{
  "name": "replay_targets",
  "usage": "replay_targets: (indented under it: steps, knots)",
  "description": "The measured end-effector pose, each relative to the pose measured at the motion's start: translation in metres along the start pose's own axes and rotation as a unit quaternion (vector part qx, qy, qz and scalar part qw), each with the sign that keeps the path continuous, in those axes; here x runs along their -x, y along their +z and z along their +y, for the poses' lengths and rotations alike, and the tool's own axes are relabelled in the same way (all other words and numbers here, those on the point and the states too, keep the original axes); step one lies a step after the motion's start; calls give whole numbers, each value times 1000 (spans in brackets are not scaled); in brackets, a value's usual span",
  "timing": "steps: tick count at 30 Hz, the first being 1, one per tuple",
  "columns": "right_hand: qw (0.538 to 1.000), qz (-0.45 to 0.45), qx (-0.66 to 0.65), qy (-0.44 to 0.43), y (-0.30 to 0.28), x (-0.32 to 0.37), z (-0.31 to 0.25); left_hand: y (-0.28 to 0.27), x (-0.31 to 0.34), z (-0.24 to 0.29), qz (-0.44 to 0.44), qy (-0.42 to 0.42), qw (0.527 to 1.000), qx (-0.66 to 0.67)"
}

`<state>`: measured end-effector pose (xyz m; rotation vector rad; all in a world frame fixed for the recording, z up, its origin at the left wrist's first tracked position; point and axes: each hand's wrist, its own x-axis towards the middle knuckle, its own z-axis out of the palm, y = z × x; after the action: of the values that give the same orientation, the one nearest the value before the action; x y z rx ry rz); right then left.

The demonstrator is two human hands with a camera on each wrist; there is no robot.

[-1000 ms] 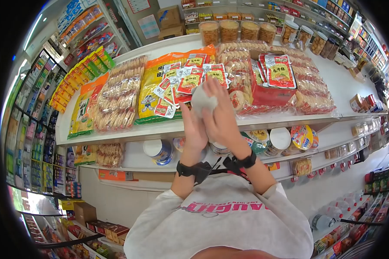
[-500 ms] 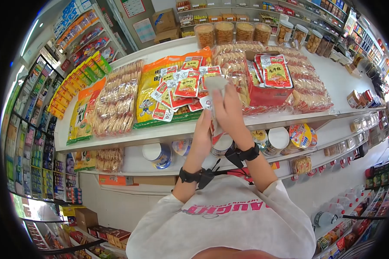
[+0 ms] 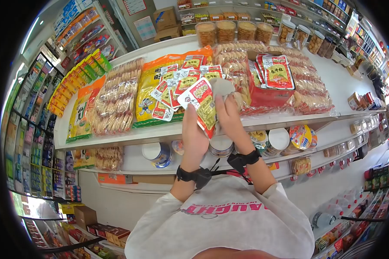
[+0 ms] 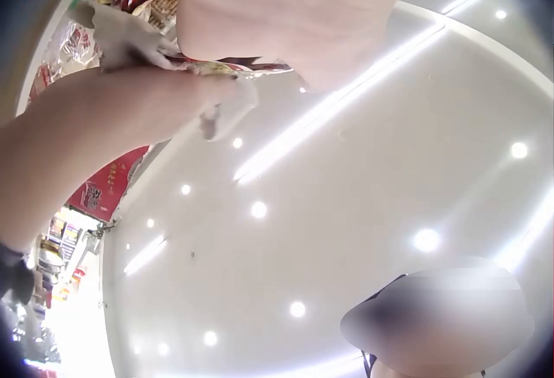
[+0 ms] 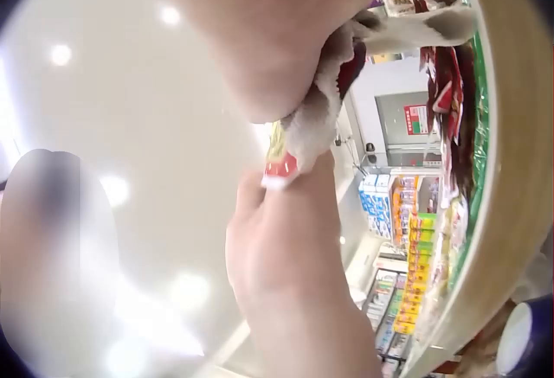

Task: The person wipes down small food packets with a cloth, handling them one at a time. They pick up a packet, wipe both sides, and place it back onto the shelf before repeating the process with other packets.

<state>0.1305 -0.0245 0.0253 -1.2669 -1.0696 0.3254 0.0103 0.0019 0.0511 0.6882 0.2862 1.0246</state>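
My left hand holds a red, white and gold snack packet by its lower left edge, its printed front facing up. My right hand grips a greyish-white cloth at the packet's right side. In the right wrist view the bunched cloth lies against the packet, of which a red and yellow corner shows. Just beyond my hands, a loose pile of similar packets rests on a big yellow and orange bag. To the right stands an open red box with more packets.
Clear-wrapped packs of round crackers lie on the white shelf, on both sides of the yellow bag. Tubs of biscuits line the back. Bucket-shaped containers stand on the lower shelf, below my forearms.
The cloth was folded between both hands over the packet. Now it has shifted to the packet's right, and the packet's printed front has come into view in my left hand.
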Motion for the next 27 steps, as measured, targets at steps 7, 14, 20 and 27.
replay_targets:
  steps: [7,14,20,27]
  knots:
    - [993,-4,-106,58,-12,23,-10,-17,-14,1,-3,118,935,-334]
    - [990,16,136,-36,-28,21,5,-6,-18,-14,-4,79,970,-231]
    - [956,-102,175,-213,3,24,-26,-22,-20,-5,-31,-57,996,-55]
    - [997,-4,19,-74,7,0,-6,-14,-11,-3,55,39,969,-237]
